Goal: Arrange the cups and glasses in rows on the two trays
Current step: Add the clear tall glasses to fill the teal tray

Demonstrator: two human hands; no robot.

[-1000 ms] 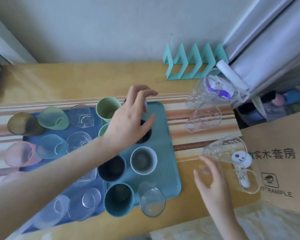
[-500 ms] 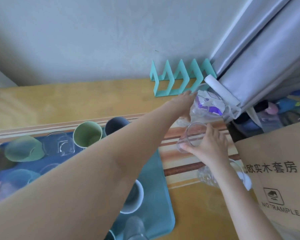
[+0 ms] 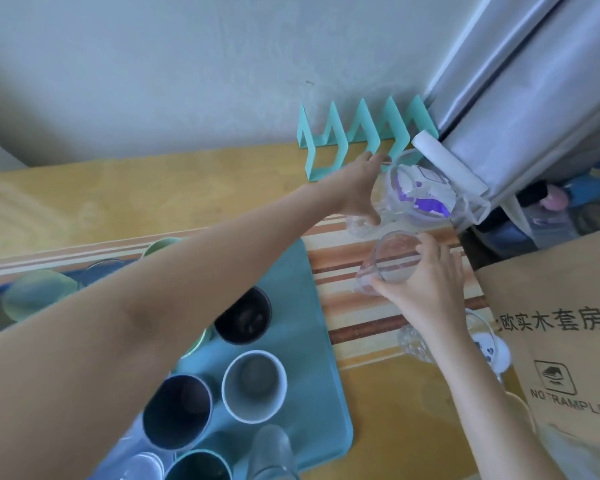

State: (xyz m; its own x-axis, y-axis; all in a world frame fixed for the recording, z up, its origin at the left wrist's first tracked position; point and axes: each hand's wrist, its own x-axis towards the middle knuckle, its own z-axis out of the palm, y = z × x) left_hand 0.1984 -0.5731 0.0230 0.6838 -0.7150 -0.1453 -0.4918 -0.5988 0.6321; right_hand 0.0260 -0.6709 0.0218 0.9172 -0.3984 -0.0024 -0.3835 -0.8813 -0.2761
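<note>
Since a second ago both hands have left the teal tray (image 3: 323, 327) and reached to the glasses on the striped mat (image 3: 347, 306) to its right. The left hand (image 3: 359, 188) wraps a small clear glass (image 3: 359, 225) beside the jug with purple print (image 3: 420, 192). The right hand (image 3: 426, 285) grips a tilted clear glass (image 3: 392, 258). Another glass (image 3: 413, 344) lies under the right wrist on the worktop (image 3: 153, 195).

Teal tray (image 3: 321, 344); striped mat (image 3: 354, 306); white-rimmed cup (image 3: 254, 386).
</note>
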